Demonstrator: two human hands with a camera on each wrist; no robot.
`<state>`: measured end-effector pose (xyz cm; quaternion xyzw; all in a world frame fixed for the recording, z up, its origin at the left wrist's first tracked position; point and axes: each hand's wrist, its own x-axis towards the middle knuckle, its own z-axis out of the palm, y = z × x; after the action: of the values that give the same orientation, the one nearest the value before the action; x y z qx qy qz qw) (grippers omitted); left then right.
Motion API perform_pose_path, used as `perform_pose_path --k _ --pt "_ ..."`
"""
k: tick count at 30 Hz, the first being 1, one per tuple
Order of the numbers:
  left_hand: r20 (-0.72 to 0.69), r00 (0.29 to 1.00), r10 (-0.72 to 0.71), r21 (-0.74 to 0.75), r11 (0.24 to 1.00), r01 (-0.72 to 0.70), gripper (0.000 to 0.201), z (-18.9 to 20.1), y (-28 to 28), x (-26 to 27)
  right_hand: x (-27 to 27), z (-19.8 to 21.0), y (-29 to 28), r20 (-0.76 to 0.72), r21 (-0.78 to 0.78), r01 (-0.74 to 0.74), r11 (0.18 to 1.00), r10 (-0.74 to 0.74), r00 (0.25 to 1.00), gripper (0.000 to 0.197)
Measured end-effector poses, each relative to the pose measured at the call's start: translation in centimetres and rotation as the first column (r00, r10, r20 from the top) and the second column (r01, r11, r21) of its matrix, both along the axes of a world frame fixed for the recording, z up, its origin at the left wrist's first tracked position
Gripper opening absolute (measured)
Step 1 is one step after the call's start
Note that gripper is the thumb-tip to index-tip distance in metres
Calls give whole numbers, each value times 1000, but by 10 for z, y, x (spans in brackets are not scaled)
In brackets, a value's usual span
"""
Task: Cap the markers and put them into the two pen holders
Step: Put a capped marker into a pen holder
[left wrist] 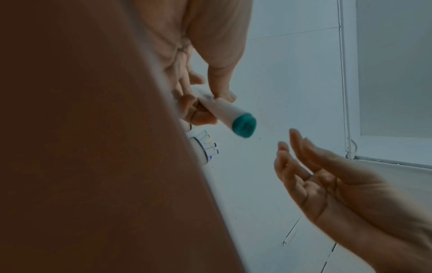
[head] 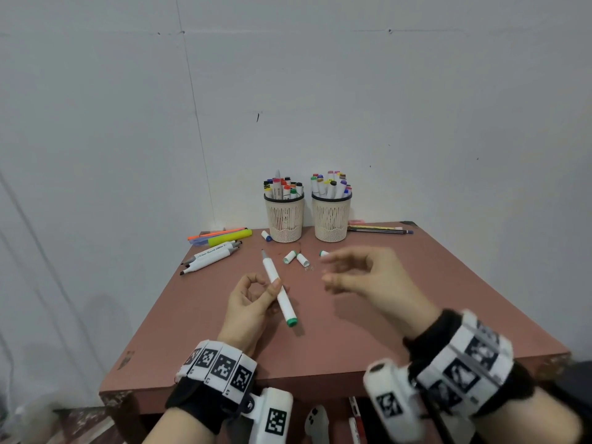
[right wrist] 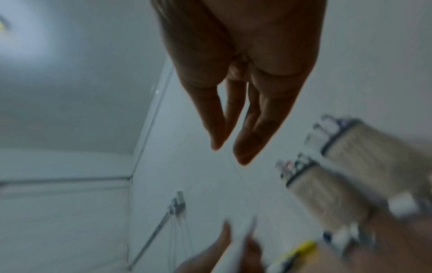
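My left hand (head: 253, 296) grips a white marker (head: 279, 288) above the table. Its green-capped end (left wrist: 244, 125) points toward me and its bare grey tip points away. My right hand (head: 355, 274) hovers to the right of it with relaxed fingers, holding nothing; it looks blurred in the right wrist view (right wrist: 233, 147). Three loose white caps (head: 289, 257), (head: 303, 260), (head: 324, 253) lie on the table beyond my hands. Two beige pen holders (head: 284, 219), (head: 331, 219) stand at the back, full of capped markers.
At the back left of the brown table (head: 448, 299) lie several uncapped white markers (head: 208, 257), a yellow highlighter (head: 230, 237) and an orange pen. A blue-tipped cap (head: 266, 235) lies by the left holder. Pencils (head: 379, 230) lie to the right of the right holder. A white wall rises behind.
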<state>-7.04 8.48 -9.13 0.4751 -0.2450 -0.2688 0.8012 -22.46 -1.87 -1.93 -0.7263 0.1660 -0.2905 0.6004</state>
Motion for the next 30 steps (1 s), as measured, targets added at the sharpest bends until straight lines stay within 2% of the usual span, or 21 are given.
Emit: perform_pose_path --k 2,5,9,11,13,16,19,22,26,28,30 --pt "-18 1000 -4 -18 1000 4 11 2 1 -2 -2 23 -17 -106 -195 -5 981 -16 994 21" --pt "-35 999 0 -55 998 -2 16 5 2 -4 7 42 -51 -327 -462 -56 885 -111 938 19" --pt "-60 997 44 -68 997 -48 18 7 2 -3 31 38 -103 -588 -689 -266 675 -305 750 24" --pt "-84 995 58 -69 996 -63 18 6 1 -3 41 31 -124 -659 -714 -370 594 -393 642 30" --pt "-99 993 61 -71 995 -68 17 6 1 -2 49 25 -140 -703 -705 -451 547 -457 544 32" --pt "-91 993 76 -62 995 -81 17 5 1 0 58 17 -157 -755 -656 -512 555 -491 435 31" --pt "-78 995 67 -50 996 -71 18 5 1 0 67 11 -167 -811 -584 -556 592 -456 366 29" --pt "-79 995 59 -44 997 -63 19 6 1 -1 76 8 -171 -825 -558 -624 547 -449 344 27" --pt "-80 996 44 -45 998 -48 23 7 1 -2 87 10 -174 -858 -509 -689 517 -370 356 32" --pt "-74 996 40 -40 998 -43 25 7 0 -1 90 15 -176 -858 -514 -669 537 -328 395 30" --pt "-80 996 33 -45 998 -37 25 7 0 -1 94 18 -178 -811 -579 -598 554 -319 490 28"
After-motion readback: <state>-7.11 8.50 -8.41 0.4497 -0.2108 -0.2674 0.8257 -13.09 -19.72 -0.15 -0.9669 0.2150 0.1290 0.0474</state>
